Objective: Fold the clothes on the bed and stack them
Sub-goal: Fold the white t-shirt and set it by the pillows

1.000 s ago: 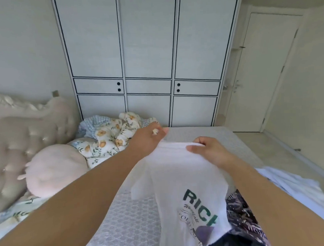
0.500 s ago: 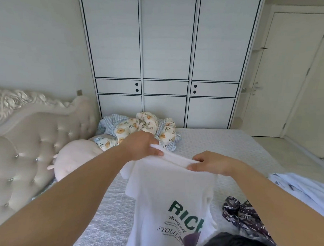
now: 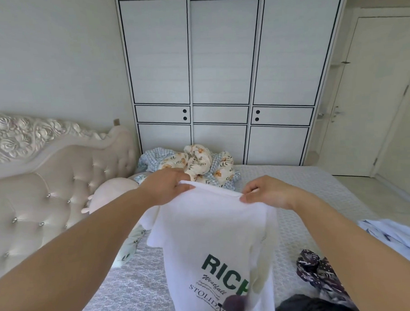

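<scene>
Soft, even daylight fills a bright, pale room, with no harsh shadows or glare. The wide-angle lens bends straight lines near the edges, so the wardrobe (image 3: 233, 79) leans and both forearms look stretched. Detail is slightly soft overall, blurriest along the bottom edge.

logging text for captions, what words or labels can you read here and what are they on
"RICH" in big green letters, on the white t-shirt that the left hand and right hand hold up; the word is cut off by a fold.
"Westfall" in dark script under it.
"STOLIDAC", cut off at the lower edge.
The fine lines of print between them are too small to read.
No other text.
</scene>
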